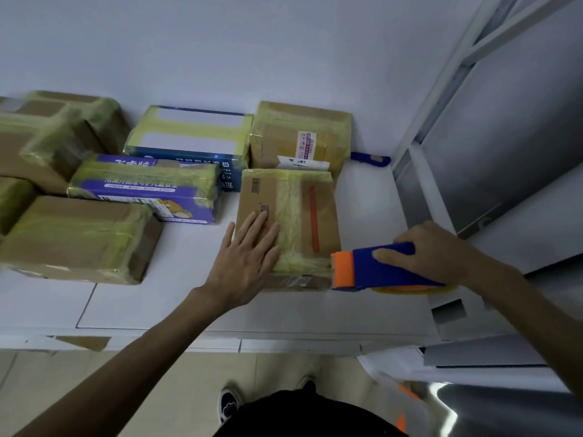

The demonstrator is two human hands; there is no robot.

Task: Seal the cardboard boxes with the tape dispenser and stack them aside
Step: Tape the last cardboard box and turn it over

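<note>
Barcode (pixel 255 186) on box (pixel 318 216) beneath left hand (pixel 244 257)

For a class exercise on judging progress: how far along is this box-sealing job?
Done: the taped boxes left and behind carry yellowish tape. In hand: the left hand presses flat on the front box, already striped with tape, while the right hand grips the tape dispenser at its near edge. Left: finishing this box and stacking it aside.

free: white tabletop (pixel 186 279) front-centre | blocked: taped boxes (pixel 79 238) left, back | wall (pixel 252 42) behind
</note>
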